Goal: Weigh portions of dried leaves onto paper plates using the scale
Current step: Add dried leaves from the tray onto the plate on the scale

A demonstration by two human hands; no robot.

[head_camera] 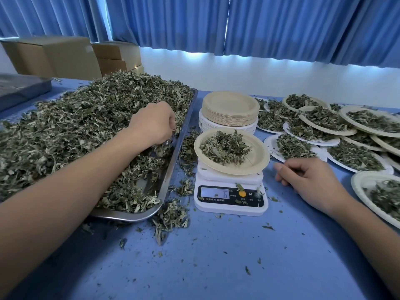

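**A:** Which step is this?

**B:** Topping up, I'd say. The left hand [154,124] has its fingers curled into the heap of dried grey-green leaves [75,126] on the shallow steel tray [173,156], pinching some up. The right hand [307,180] rests loosely curled on the blue bench [216,256], holding nothing.

**A:** And the portion?

**B:** It's on the round tan paper plate [257,156], which sits on the white digital scale [230,198] between the tray and the right hand.

**A:** Next?

**B:** Probably carry the pinch across, sprinkle it gently and watch the reading.
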